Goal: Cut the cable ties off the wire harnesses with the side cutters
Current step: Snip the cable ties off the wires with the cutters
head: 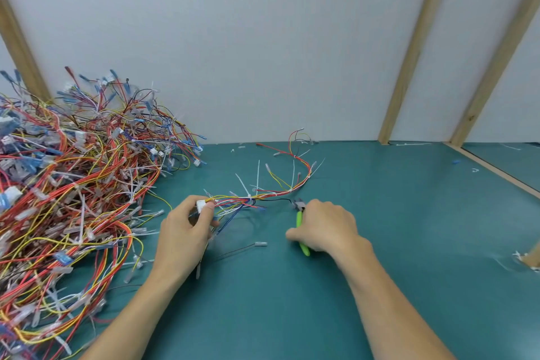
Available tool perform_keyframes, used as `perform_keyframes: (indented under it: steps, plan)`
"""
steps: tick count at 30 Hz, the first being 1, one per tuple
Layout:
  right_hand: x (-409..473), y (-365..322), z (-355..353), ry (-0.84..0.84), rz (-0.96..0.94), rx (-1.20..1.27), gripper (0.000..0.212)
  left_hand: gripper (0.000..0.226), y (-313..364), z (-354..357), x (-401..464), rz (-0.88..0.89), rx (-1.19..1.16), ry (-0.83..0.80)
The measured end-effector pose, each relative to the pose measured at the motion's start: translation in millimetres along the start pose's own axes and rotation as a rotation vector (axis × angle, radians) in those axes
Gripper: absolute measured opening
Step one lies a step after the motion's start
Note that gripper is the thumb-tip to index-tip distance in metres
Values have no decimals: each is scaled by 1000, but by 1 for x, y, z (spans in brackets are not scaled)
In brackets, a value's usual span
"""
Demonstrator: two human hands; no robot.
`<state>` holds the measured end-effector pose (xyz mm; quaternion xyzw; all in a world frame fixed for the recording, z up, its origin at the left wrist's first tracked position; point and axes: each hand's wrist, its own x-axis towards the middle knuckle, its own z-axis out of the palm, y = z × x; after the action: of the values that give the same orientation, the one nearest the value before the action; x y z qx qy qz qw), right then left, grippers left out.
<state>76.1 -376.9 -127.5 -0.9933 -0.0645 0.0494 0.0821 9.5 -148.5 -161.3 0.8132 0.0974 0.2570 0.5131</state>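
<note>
One wire harness (287,188) of red, yellow and black wires lies on the green mat, curving from the middle toward the back wall. Several white cable ties (249,193) stick up from it. My left hand (187,231) pinches the white connector (201,206) at the harness's near end. My right hand (324,228) grips the green-handled side cutters (301,225), whose dark jaws point at the harness just right of the bundle's middle. Whether the jaws touch a wire cannot be told.
A large tangled pile of harnesses (67,181) fills the left side of the mat. Cut tie scraps (415,144) lie along the white back wall. A wooden strip (496,166) crosses the mat at the right, and wooden posts lean up the wall.
</note>
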Motion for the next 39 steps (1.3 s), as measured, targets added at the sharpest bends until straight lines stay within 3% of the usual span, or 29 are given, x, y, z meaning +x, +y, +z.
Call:
perform_keyframes:
  steps: [2,9,12,15,20,23,27,31,35,39]
  plan:
    - [1,-10,10,104,-45,53,31,13,1,0,-1,-3,9,-41]
    - [9,-11,28,189,-156,161,8,17,3,4,-6,55,87,-198]
    - [13,-3,28,131,-96,177,39,17,6,5,-7,81,-17,-122]
    - [17,2,26,146,-22,127,68,18,7,1,-2,78,-140,60]
    - [21,5,25,93,39,36,86,21,2,-11,9,4,-320,295]
    - [19,3,24,110,53,45,70,18,1,-10,10,-62,-375,235]
    - [17,4,18,110,92,147,51,16,5,-2,9,-214,-424,19]
    - [17,14,9,86,143,227,56,14,10,-1,7,-301,-453,-51]
    - [16,16,1,-1,188,494,69,16,13,-4,9,-389,-651,-93]
    - [17,18,-7,-355,138,841,57,12,11,-10,13,-405,-888,-29]
